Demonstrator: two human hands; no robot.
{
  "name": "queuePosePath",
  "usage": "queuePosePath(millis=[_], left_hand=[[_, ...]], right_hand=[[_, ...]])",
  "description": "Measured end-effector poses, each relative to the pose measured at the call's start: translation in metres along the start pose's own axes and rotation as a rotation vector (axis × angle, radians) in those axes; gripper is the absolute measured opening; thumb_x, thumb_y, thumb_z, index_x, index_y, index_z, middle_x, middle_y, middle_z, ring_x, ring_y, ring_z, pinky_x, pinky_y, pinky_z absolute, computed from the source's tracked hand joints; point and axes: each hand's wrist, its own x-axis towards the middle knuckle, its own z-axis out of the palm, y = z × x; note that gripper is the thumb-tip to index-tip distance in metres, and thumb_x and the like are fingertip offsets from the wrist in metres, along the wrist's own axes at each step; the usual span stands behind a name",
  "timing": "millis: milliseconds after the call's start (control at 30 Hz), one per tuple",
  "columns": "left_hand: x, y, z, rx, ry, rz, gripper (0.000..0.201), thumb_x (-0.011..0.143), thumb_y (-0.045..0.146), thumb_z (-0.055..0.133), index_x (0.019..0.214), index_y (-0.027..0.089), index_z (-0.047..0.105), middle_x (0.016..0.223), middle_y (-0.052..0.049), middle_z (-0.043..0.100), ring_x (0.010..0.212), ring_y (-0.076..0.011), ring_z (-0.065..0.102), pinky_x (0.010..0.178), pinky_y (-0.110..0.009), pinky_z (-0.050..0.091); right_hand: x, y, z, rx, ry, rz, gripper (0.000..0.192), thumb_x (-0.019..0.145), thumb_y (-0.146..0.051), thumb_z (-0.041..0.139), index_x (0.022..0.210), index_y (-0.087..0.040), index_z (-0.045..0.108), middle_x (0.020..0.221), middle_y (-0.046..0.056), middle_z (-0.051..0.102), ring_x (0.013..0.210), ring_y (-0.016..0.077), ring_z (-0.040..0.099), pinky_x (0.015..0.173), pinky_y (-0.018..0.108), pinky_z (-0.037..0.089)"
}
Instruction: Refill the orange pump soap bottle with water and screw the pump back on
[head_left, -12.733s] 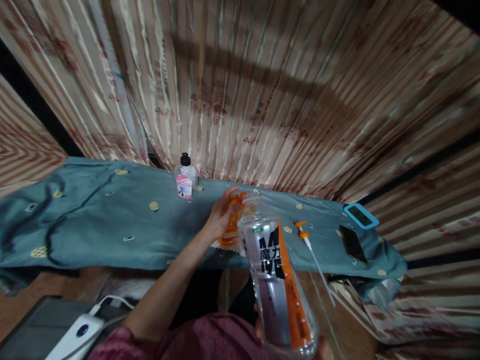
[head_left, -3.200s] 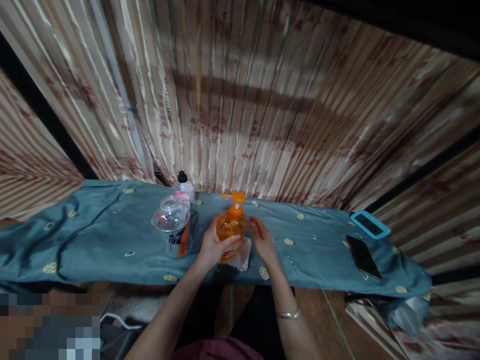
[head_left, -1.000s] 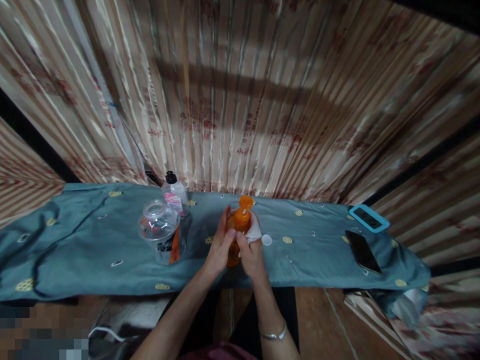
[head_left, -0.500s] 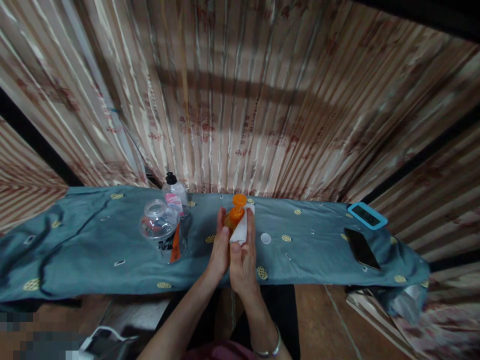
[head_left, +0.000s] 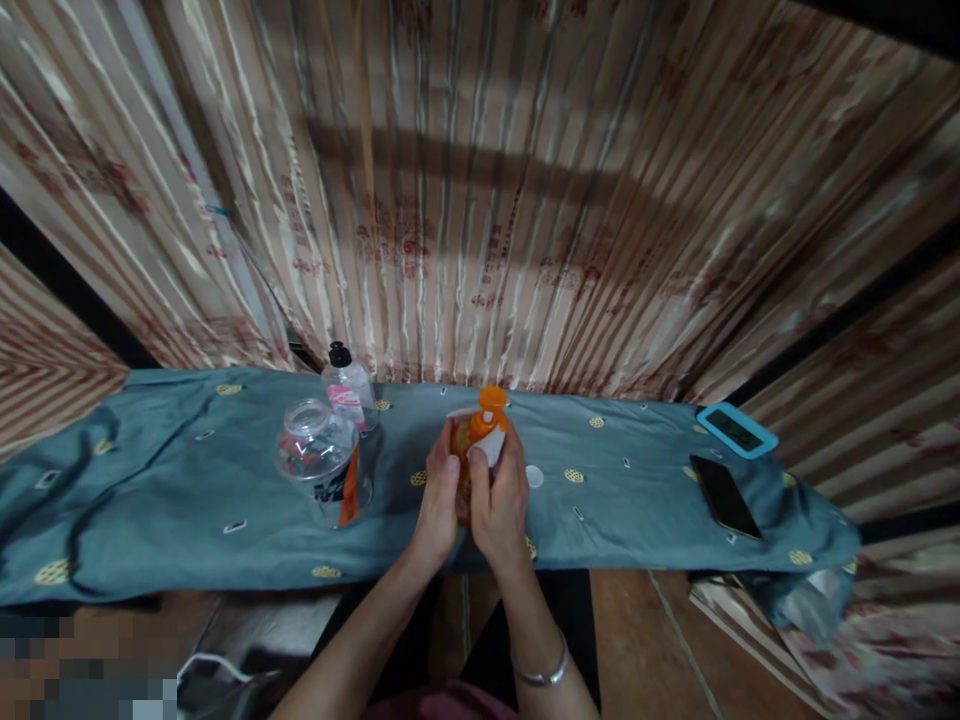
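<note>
Both hands are wrapped round an amber bottle (head_left: pixel 463 490) with an orange flip cap (head_left: pixel 493 400), its lid raised, above the middle of the cloth-covered table. My left hand (head_left: pixel 437 505) grips the bottle's left side, fingers closed. On the other side my right hand (head_left: pixel 501 500) presses a white tissue (head_left: pixel 491 447) against the bottle just under the cap, thumb in front. A white edge also shows behind the bottle by my left fingertips. Most of the bottle's body is hidden by the hands. Right of them, a small white disc (head_left: pixel 534 476) lies on the cloth.
Left of my hands stand an open clear plastic jar (head_left: pixel 319 455) and a clear bottle with a black cap (head_left: pixel 349 390). At the right end lie a blue-framed digital clock (head_left: pixel 737 431) and a black phone (head_left: pixel 724 496). A curtain (head_left: pixel 480 200) hangs behind the table (head_left: pixel 247 490).
The bottle and its orange cap have turned and shifted slightly right. My right hand has moved right, and the tissue now sits lower on the bottle's front, with a white edge showing behind.
</note>
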Motion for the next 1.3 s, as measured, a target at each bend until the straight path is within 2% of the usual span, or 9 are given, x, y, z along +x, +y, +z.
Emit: queuePosePath(millis=[100, 267, 400, 533, 667, 800, 933, 1133, 1300], left_hand=[[-0.001, -0.002, 0.0, 0.039, -0.012, 0.0, 0.066, 0.093, 0.06, 0.038, 0.147, 0.022, 0.038, 0.158, -0.008, 0.036, 0.148, -0.0236, 0.027, 0.124, -0.043, 0.016], [-0.003, -0.007, -0.001, 0.079, 0.001, 0.025, 0.062, 0.094, 0.058, 0.038, 0.147, 0.025, 0.039, 0.158, -0.006, 0.035, 0.148, -0.0246, 0.026, 0.124, -0.045, 0.017], [-0.004, -0.009, -0.003, 0.099, 0.016, 0.052, 0.06, 0.095, 0.057, 0.038, 0.147, 0.027, 0.039, 0.16, -0.004, 0.031, 0.15, -0.0239, 0.023, 0.125, -0.045, 0.016], [-0.008, -0.009, -0.005, 0.124, 0.035, 0.054, 0.061, 0.094, 0.057, 0.039, 0.145, 0.026, 0.042, 0.159, -0.005, 0.034, 0.151, -0.0241, 0.02, 0.125, -0.044, 0.014], [-0.014, -0.005, -0.004, 0.158, 0.027, 0.056, 0.067, 0.092, 0.06, 0.039, 0.149, 0.024, 0.036, 0.161, -0.006, 0.028, 0.152, -0.0246, 0.016, 0.125, -0.044, 0.013], [-0.023, -0.003, -0.002, 0.202, 0.002, 0.081, 0.067, 0.094, 0.058, 0.039, 0.151, 0.023, 0.03, 0.162, -0.008, 0.027, 0.151, -0.0248, 0.017, 0.124, -0.046, 0.016], [-0.035, -0.001, -0.005, 0.218, 0.015, 0.062, 0.068, 0.094, 0.058, 0.037, 0.152, 0.023, 0.027, 0.162, -0.008, 0.027, 0.152, -0.0242, 0.016, 0.124, -0.046, 0.017], [-0.038, 0.007, -0.011, 0.229, -0.013, 0.018, 0.072, 0.092, 0.062, 0.038, 0.151, 0.023, 0.029, 0.159, -0.01, 0.032, 0.151, -0.0263, 0.018, 0.123, -0.048, 0.02], [-0.025, 0.01, -0.015, 0.279, -0.009, 0.023, 0.07, 0.091, 0.059, 0.041, 0.149, 0.021, 0.033, 0.155, -0.012, 0.036, 0.149, -0.0274, 0.021, 0.122, -0.049, 0.02]], right_hand=[[-0.01, 0.008, 0.007, -0.071, 0.046, 0.006, 0.05, 0.101, -0.036, 0.04, 0.14, -0.003, 0.036, 0.137, 0.026, 0.049, 0.129, 0.0266, 0.046, 0.104, 0.048, 0.042], [-0.044, 0.037, 0.018, 0.073, 0.02, 0.371, 0.071, 0.098, -0.055, 0.03, 0.137, 0.004, 0.036, 0.131, 0.033, 0.052, 0.124, 0.0376, 0.052, 0.1, 0.059, 0.044], [-0.075, 0.064, 0.025, 0.124, -0.081, 0.472, 0.07, 0.097, -0.057, 0.023, 0.136, -0.001, 0.04, 0.132, 0.03, 0.054, 0.126, 0.0351, 0.051, 0.104, 0.059, 0.041], [-0.083, 0.066, 0.023, 0.2, -0.144, 0.455, 0.063, 0.1, -0.053, 0.022, 0.137, -0.006, 0.043, 0.134, 0.024, 0.055, 0.128, 0.027, 0.051, 0.108, 0.051, 0.039], [-0.056, 0.041, 0.01, 0.226, -0.036, 0.419, 0.06, 0.1, -0.051, 0.027, 0.133, -0.005, 0.046, 0.132, 0.026, 0.056, 0.125, 0.0274, 0.053, 0.106, 0.051, 0.041], [-0.01, 0.009, 0.003, 0.091, 0.037, 0.151, 0.053, 0.102, -0.041, 0.028, 0.135, -0.002, 0.044, 0.136, 0.027, 0.05, 0.134, 0.0282, 0.043, 0.112, 0.053, 0.033], [0.012, -0.004, 0.011, -0.098, 0.077, -0.012, 0.057, 0.103, -0.041, 0.025, 0.124, 0.005, 0.053, 0.125, 0.03, 0.058, 0.121, 0.0341, 0.052, 0.102, 0.057, 0.041], [-0.016, 0.01, 0.022, -0.157, 0.108, -0.065, 0.054, 0.103, -0.032, 0.029, 0.152, -0.013, 0.016, 0.148, 0.025, 0.034, 0.14, 0.0283, 0.028, 0.11, 0.06, 0.032], [-0.048, 0.027, 0.028, -0.126, 0.045, 0.019, 0.07, 0.101, -0.03, 0.037, 0.154, -0.029, -0.008, 0.158, 0.021, 0.009, 0.147, 0.0299, 0.011, 0.11, 0.066, 0.029]])
